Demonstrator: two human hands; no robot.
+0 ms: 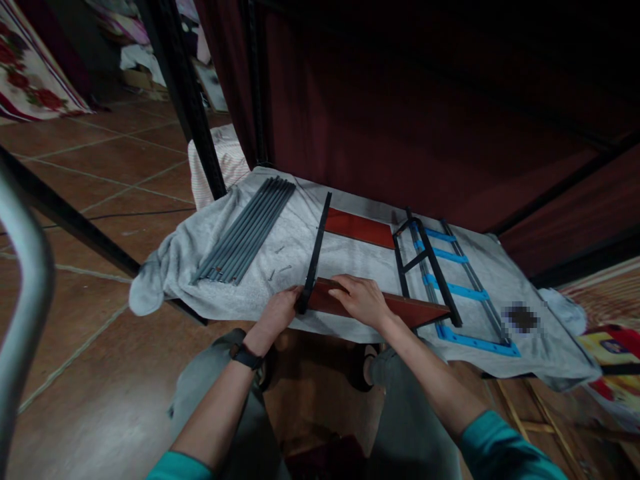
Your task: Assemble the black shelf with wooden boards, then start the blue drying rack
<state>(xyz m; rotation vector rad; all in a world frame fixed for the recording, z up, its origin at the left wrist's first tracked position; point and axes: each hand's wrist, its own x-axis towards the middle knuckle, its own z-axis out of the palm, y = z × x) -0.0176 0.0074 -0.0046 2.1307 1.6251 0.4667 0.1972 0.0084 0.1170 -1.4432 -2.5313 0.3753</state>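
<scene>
Left hand (pixel 281 310) pinches the near end of the black bar (pixel 317 250), right hand (pixel 363 300) clasps the near red board (pixel 413 308), frame on grey cloth (pixel 350 263); looks stiff, fairly light, probably best held by bar and board edge.

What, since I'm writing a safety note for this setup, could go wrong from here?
Pinching: the left hand is where the black bar meets the near red-brown board, so a shift might catch a finger.
Loss: small screw-like pieces lie loose on the grey cloth near that hand and could get knocked away.
Tipping: the board is near the cloth's front edge, so pressure from the right hand might tip it.
</scene>
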